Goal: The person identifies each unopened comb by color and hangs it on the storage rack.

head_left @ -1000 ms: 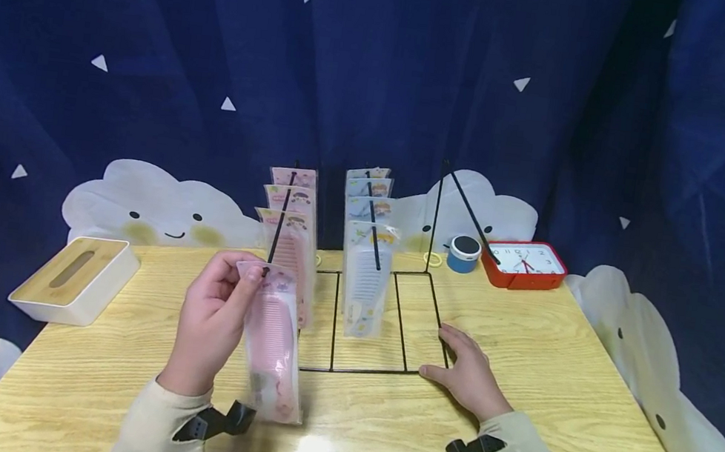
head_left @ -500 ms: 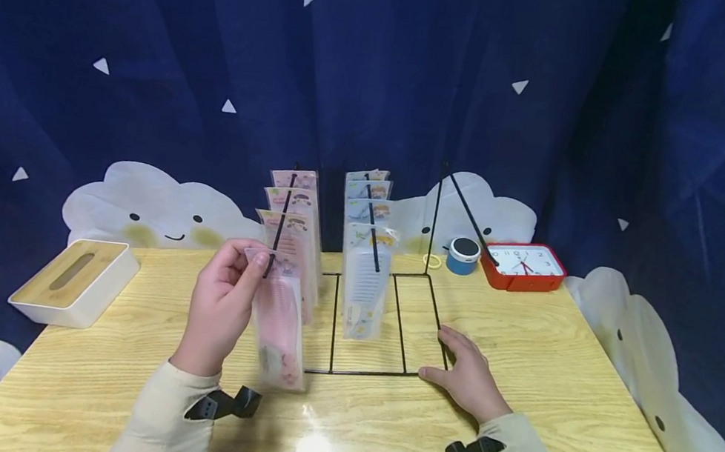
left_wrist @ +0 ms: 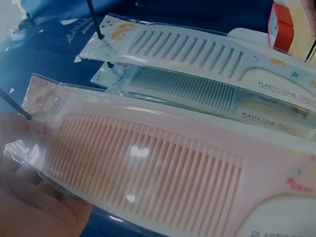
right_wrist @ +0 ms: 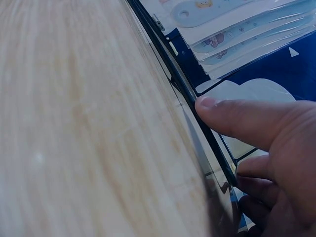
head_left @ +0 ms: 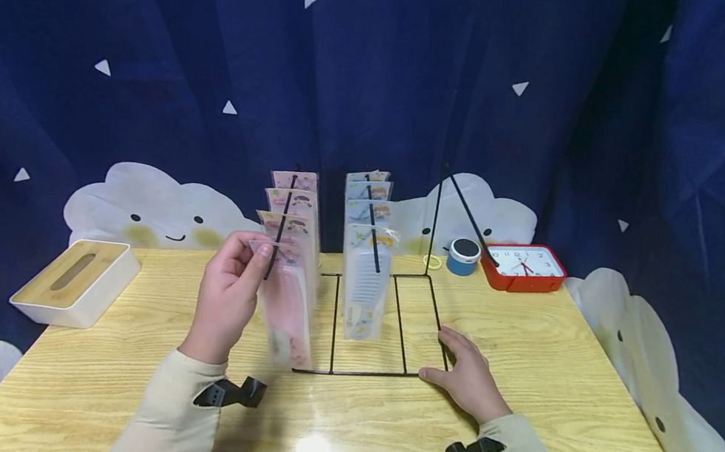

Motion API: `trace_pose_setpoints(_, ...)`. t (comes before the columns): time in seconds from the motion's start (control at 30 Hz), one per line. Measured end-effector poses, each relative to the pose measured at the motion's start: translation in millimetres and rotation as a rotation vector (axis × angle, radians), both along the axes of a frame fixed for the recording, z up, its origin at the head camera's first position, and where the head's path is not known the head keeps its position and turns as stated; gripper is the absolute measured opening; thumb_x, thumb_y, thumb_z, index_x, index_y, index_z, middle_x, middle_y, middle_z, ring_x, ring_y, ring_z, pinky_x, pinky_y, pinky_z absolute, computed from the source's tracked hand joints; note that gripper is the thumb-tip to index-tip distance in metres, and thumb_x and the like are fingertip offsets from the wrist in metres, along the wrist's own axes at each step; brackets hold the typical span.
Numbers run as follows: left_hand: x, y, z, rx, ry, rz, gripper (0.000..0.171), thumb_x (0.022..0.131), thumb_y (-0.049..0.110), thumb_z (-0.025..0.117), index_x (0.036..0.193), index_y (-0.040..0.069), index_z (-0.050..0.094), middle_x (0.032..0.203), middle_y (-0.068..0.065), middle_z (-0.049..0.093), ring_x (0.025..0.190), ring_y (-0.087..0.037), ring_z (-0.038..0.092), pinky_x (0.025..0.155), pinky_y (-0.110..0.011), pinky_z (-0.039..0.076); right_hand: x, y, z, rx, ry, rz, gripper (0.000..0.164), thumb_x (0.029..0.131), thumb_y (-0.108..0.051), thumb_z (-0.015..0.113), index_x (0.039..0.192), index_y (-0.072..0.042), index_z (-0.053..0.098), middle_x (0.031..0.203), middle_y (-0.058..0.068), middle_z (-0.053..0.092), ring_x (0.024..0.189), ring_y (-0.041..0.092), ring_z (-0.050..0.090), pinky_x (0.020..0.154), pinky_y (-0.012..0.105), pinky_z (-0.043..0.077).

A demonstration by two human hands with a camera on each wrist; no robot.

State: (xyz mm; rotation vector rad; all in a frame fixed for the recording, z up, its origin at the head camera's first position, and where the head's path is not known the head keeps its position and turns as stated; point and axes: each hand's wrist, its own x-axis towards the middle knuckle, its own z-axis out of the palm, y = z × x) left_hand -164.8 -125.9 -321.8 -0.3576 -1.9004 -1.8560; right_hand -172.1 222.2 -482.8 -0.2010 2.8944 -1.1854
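My left hand [head_left: 229, 293] pinches the top edge of a clear-bagged pink comb [head_left: 288, 305], thumb in front, fingers curled behind. The tip of the left black hook passes through the bag's hole, also seen in the left wrist view. Several bagged pink combs [head_left: 300, 206] hang behind it on that hook. Bagged blue combs [head_left: 365, 286] fill the middle hook. The black wire display rack [head_left: 366, 372] stands on the table; its right hook carries nothing. My right hand [head_left: 469, 376] holds the rack's front right corner, thumb at the front bar, fingers at the side bar.
A white tissue box with a wooden lid [head_left: 77, 279] stands at the left. Behind the rack's right side are a small blue speaker [head_left: 462, 260], a yellow ring [head_left: 432, 262] and a red clock [head_left: 524, 268]. A dark blue curtain [head_left: 380, 71] hangs behind the wooden table [head_left: 365, 435].
My left hand has moved forward and up, sliding the pink comb further back along the left hook towards the others. My right hand stays at the rack's corner.
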Motion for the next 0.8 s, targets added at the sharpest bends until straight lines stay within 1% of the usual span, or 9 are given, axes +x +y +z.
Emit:
trace_pose_setpoints(0.27,0.8,-2.0,-3.0,0.007,-0.046,0.007,0.009,0.102,0.001,0.053,0.109,-0.004,0.056,0.096,0.003,0.064,0.085,-0.01,0.058,0.073,-0.02,0.047,-2.7,1.5,-0.7,-0.01,0.0,0.005,0.082,0.083,-0.032,0.083,0.146,0.004,0.046,0.155,0.022,0.04,0.143,0.045,0.031,0.112,0.061,0.028)
trace_pose_setpoints(0.37,1.1,-3.0,-7.7,0.006,-0.066,0.012,0.009,0.102,0.0,0.053,0.108,-0.006,0.055,0.092,0.002,0.063,0.083,-0.01,0.056,0.071,-0.021,0.046,-3.9,2.4,-1.6,-0.023,-0.007,0.0,0.081,0.084,-0.031,0.083,0.147,0.004,0.046,0.155,0.022,0.039,0.143,0.045,0.031,0.113,0.06,0.028)
trace_pose_setpoints(0.47,2.1,-4.1,-14.5,-0.03,-0.088,0.045,0.01,0.102,0.002,0.054,0.105,-0.008,0.053,0.084,0.001,0.056,0.074,-0.011,0.05,0.066,-0.022,0.043,-4.2,3.6,-1.9,-0.039,-0.011,-0.008,0.079,0.085,-0.032,0.081,0.147,0.003,0.046,0.154,0.023,0.04,0.142,0.045,0.032,0.112,0.059,0.029)
trace_pose_setpoints(0.57,3.7,-5.4,-23.0,-0.055,-0.118,0.065,0.011,0.102,0.003,0.055,0.105,-0.008,0.052,0.082,-0.001,0.051,0.073,-0.012,0.047,0.065,-0.022,0.041,-3.9,5.2,-1.3,-0.064,-0.008,-0.025,0.076,0.088,-0.032,0.079,0.147,0.002,0.046,0.152,0.024,0.042,0.142,0.045,0.034,0.113,0.058,0.03)
trace_pose_setpoints(0.67,5.6,-6.8,-32.8,-0.06,-0.148,0.062,0.013,0.102,0.003,0.055,0.109,-0.008,0.054,0.088,-0.002,0.054,0.078,-0.013,0.051,0.07,-0.022,0.045,-4.5,7.5,-1.0,-0.097,-0.01,-0.055,0.071,0.09,-0.032,0.076,0.147,0.0,0.047,0.152,0.022,0.044,0.142,0.043,0.035,0.114,0.057,0.029)
trace_pose_setpoints(0.73,6.3,-7.8,-40.5,-0.061,-0.168,0.05,0.014,0.102,0.003,0.055,0.112,-0.007,0.055,0.092,-0.003,0.057,0.083,-0.015,0.054,0.076,-0.023,0.047,-4.7,9.2,-0.7,-0.119,-0.016,-0.073,0.069,0.092,-0.033,0.074,0.147,-0.002,0.047,0.152,0.021,0.044,0.143,0.042,0.035,0.114,0.057,0.028)
trace_pose_setpoints(0.8,7.4,-9.3,-48.0,-0.072,-0.182,0.047,0.014,0.102,0.004,0.055,0.112,-0.006,0.056,0.094,-0.004,0.059,0.085,-0.015,0.056,0.078,-0.023,0.048,-4.8,10.8,-0.2,-0.132,-0.02,-0.09,0.067,0.093,-0.033,0.073,0.147,-0.002,0.047,0.152,0.021,0.045,0.143,0.041,0.034,0.114,0.056,0.027)
